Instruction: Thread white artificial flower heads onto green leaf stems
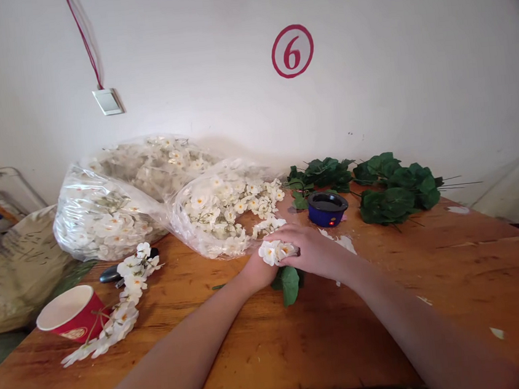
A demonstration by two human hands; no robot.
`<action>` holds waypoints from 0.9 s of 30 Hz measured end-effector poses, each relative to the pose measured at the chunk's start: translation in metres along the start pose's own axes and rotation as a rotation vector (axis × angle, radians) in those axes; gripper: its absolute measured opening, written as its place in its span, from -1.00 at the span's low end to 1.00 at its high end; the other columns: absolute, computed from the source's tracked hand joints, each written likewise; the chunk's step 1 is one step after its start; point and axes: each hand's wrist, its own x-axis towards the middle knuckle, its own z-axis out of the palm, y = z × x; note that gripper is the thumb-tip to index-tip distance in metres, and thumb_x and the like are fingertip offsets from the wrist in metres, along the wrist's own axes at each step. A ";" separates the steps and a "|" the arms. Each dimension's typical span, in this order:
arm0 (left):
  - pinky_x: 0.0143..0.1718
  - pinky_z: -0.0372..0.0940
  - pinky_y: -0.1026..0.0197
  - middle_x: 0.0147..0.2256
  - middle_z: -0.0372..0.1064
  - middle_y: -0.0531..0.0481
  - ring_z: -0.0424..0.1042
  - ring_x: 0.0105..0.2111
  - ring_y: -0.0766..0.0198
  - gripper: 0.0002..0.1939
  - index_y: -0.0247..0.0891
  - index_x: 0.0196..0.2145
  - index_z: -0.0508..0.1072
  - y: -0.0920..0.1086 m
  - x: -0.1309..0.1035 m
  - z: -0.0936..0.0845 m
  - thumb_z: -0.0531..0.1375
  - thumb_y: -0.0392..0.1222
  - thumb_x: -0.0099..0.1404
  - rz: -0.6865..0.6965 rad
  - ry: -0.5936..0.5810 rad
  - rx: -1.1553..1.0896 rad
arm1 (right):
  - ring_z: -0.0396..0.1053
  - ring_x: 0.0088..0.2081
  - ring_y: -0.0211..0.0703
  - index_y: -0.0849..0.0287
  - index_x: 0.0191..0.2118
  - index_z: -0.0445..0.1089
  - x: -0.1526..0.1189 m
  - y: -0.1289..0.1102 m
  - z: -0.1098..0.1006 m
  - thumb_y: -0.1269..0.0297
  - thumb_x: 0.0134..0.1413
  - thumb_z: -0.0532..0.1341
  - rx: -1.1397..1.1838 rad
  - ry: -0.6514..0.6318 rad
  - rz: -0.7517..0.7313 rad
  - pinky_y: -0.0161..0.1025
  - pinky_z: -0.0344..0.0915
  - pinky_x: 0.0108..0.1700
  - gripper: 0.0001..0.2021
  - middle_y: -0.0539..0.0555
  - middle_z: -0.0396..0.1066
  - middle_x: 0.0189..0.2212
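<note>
My left hand (259, 270) and my right hand (314, 249) meet just above the wooden table, near its middle. Between them is an artificial flower sprig with white blossoms (272, 252) that have yellow centres. The fingers of my right hand are closed around the sprig from above. My left hand lies against its left side, but its fingers are hidden behind the flowers and my right hand. A green artificial leaf (290, 285) hangs below the hands; whether it is joined to the sprig is hidden. Behind my right hand stands a small dark blue pot (328, 217).
Clear plastic bags of white artificial flowers (109, 219) lie at the back left of the wooden table (435, 275). Bunches of green leaves (389, 196) lie back right, their thin stems pointing right. A red paper cup (76, 328) and a white flower spray (123, 311) are at left.
</note>
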 end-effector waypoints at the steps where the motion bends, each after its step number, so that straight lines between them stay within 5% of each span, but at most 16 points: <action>1: 0.15 0.21 0.00 0.00 0.40 -0.14 0.35 0.03 0.09 -0.74 -0.25 -0.07 0.40 -0.003 0.001 0.000 0.14 -0.24 0.27 0.029 -0.007 0.033 | 0.35 0.02 -0.08 -0.04 0.11 0.37 0.000 0.003 0.002 0.42 0.02 0.28 -0.026 -0.001 -0.037 -0.12 0.27 0.06 -0.50 0.09 0.37 0.03; 8: 0.13 0.23 0.04 -0.04 0.41 -0.13 0.36 0.00 0.13 -0.78 -0.23 -0.09 0.39 -0.007 0.004 0.001 0.09 -0.24 0.31 0.120 0.000 0.060 | 0.43 -0.14 -0.12 0.10 -0.18 0.55 0.002 0.022 0.013 0.46 0.09 0.23 -0.144 0.083 -0.238 -0.21 0.37 -0.10 -0.79 0.13 0.44 -0.11; 14: -0.04 0.30 0.09 -0.16 0.47 -0.10 0.39 -0.14 0.16 -0.81 -0.27 -0.17 0.45 0.005 0.003 0.001 0.16 -0.19 0.27 0.034 0.027 -0.046 | 0.44 -0.29 -0.17 0.15 -0.35 0.54 0.004 0.023 0.020 0.52 0.12 0.13 -0.111 0.224 -0.307 -0.25 0.37 -0.27 -0.76 0.12 0.48 -0.29; 18: -0.28 0.27 0.23 -0.36 0.46 -0.02 0.37 -0.34 0.25 -0.76 -0.31 -0.34 0.50 0.011 -0.001 -0.001 0.18 -0.06 0.26 -0.106 -0.041 -0.063 | 0.44 -0.38 -0.21 0.16 -0.39 0.52 0.003 0.017 0.005 0.43 0.10 0.19 0.130 0.417 -0.110 -0.27 0.37 -0.37 -0.85 0.10 0.48 -0.33; 22: -0.38 0.19 0.28 -0.42 0.44 0.00 0.34 -0.41 0.30 -0.68 -0.29 -0.34 0.54 0.011 -0.004 -0.003 0.15 0.02 0.28 -0.137 -0.079 -0.044 | 0.34 -0.58 -0.27 0.21 -0.40 0.48 0.008 0.020 -0.042 0.22 0.04 0.29 0.360 0.629 0.175 -0.31 0.29 -0.54 -0.84 0.06 0.45 -0.51; 27: -0.38 0.17 0.28 -0.41 0.42 0.00 0.33 -0.40 0.30 -0.68 -0.27 -0.34 0.54 0.011 -0.005 -0.005 0.13 0.02 0.30 -0.093 -0.107 0.013 | 0.33 -0.63 -0.25 0.26 -0.41 0.49 0.029 0.064 -0.101 0.17 -0.07 0.33 0.170 0.548 0.500 -0.34 0.25 -0.56 -0.78 0.05 0.43 -0.65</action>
